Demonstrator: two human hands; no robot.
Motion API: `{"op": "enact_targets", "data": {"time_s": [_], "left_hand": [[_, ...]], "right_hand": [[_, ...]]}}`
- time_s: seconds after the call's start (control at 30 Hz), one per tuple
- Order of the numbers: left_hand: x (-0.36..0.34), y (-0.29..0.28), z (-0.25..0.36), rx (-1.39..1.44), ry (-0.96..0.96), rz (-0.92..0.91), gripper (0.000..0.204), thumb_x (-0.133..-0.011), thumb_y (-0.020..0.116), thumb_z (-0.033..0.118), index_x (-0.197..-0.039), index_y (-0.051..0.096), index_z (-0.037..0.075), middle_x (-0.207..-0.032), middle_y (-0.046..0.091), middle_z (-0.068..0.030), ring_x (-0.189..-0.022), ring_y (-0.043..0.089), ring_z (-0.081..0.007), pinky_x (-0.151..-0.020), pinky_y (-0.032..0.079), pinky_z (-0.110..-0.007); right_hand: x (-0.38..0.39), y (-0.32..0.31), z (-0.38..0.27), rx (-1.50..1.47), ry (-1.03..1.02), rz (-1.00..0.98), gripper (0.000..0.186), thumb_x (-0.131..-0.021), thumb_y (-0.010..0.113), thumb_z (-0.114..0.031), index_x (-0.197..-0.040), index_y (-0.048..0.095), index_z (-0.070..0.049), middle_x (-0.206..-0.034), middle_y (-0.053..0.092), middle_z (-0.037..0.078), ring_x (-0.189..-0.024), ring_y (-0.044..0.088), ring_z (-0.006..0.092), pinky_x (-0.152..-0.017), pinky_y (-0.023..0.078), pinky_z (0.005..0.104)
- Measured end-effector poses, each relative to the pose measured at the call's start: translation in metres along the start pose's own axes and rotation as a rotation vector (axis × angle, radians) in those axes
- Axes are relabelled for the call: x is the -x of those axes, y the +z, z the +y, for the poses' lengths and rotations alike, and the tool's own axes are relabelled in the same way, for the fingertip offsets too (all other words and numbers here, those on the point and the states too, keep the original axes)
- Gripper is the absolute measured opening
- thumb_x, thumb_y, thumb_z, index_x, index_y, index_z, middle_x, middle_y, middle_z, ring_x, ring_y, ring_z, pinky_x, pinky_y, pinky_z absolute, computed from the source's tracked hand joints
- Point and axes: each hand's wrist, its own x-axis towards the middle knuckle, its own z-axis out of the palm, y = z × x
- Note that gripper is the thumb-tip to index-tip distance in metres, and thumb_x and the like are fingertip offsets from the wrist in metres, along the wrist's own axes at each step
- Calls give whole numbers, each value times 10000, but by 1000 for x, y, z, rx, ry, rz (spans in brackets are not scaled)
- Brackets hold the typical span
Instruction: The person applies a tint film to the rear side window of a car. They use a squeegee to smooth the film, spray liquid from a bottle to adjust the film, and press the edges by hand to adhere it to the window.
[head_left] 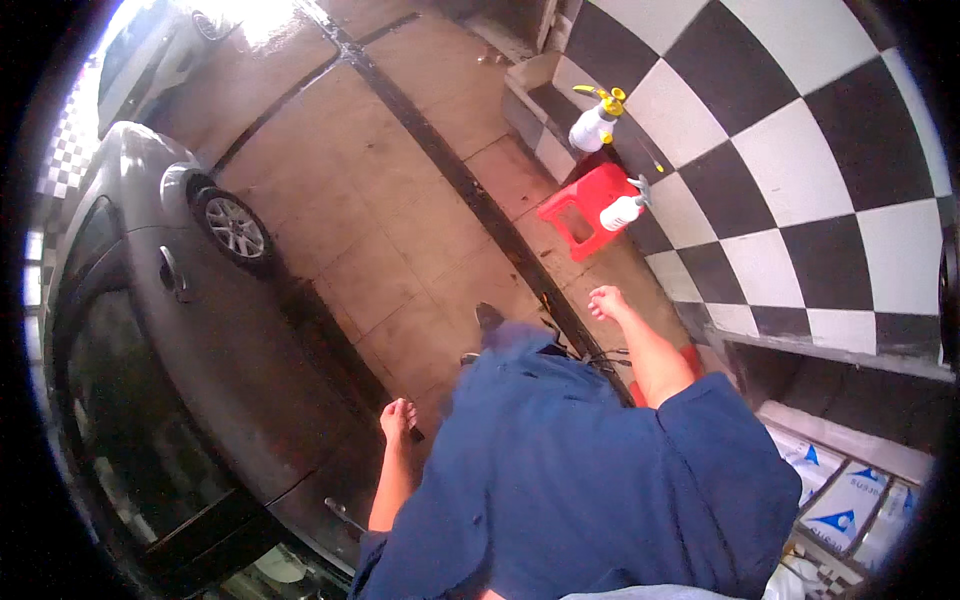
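My left hand (398, 416) hangs beside the dark car (230, 350), its fingers curled in and nothing seen in them. On the other side, my right hand (606, 303) is held out over the floor with loosely closed fingers, also without a visible object. Nearest to it is a red plastic stool (575, 215). A white spray bottle (620, 212) with a grey trigger head is at the stool's right edge. Behind it stands a white pump sprayer (592, 130) with a yellow top and handle. Neither hand touches any of these.
A dark drain channel (440, 150) crosses the tiled floor (370, 200). A basin (540, 115) stands by the black-and-white checkered wall (785, 190). Another car (150, 60) is at the far left. Wrapped blue-and-white panels (845, 505) lie at lower right. Dark cables (605, 358) are beside my legs.
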Motion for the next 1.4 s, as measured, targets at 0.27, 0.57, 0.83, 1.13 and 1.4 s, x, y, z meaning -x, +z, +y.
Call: {"op": "enact_targets", "data": {"time_s": [0.27,0.57,0.83,1.13,1.4], "left_hand": [[-12,-18,-54,-81,-173,-32,156,-908,549,213,-841,562,73,-749,600,-52,-620,590,-157,-514,498,-285],[24,8,-6,22,-169,138,131,-886,582,174,-858,549,49,-707,557,-62,-560,541,-175,-437,420,-263],[28,96,66,-101,-215,165,181,-881,596,193,-968,561,39,-822,628,-95,-655,615,-189,-535,517,-305],[5,175,99,-177,-218,127,180,-887,588,191,-996,567,49,-847,641,-92,-673,633,-178,-574,538,-302],[4,207,110,-173,-244,169,179,-894,576,179,-1005,568,39,-868,640,-97,-697,635,-179,-583,544,-303]], "right_hand": [[-1,-110,-14,93,-43,320,136,-824,531,-78,-944,594,-69,-709,617,51,-493,556,127,-416,451,294],[-92,-176,-101,466,-173,703,529,-745,654,-339,-1186,541,-68,-1123,596,196,-1081,550,341,-912,436,416],[-241,-213,-96,390,-63,501,545,-752,672,-315,-1177,471,-40,-1089,588,227,-1052,553,384,-884,448,436],[-261,-208,-195,1130,-138,373,257,-880,471,-205,-1059,517,-27,-898,655,208,-880,645,350,-752,509,458],[-271,-160,-335,1393,-652,303,173,-817,515,-178,-778,640,-65,-747,670,147,-700,678,266,-613,538,406]]}}
